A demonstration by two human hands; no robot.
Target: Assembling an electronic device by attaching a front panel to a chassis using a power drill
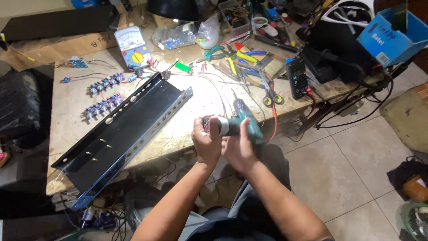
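Note:
Both my hands hold a teal cordless drill [243,119] over the near edge of the workbench [71,111]. My left hand [206,142] grips its front end, around the chuck. My right hand [240,145] wraps the teal body and handle from below. The drill's bit points left, toward my left palm; the tip is hidden by my fingers. A long black metal chassis panel [122,129] lies diagonally on the bench to the left of my hands, with small brass standoffs on its near end.
Two rows of potentiometers on wires [104,96] lie left of the panel. An analog multimeter [132,47], a black digital meter [298,78], pliers and cutters [249,67] crowd the back. A blue box [392,33] sits at the right. Tiled floor [347,169] lies right.

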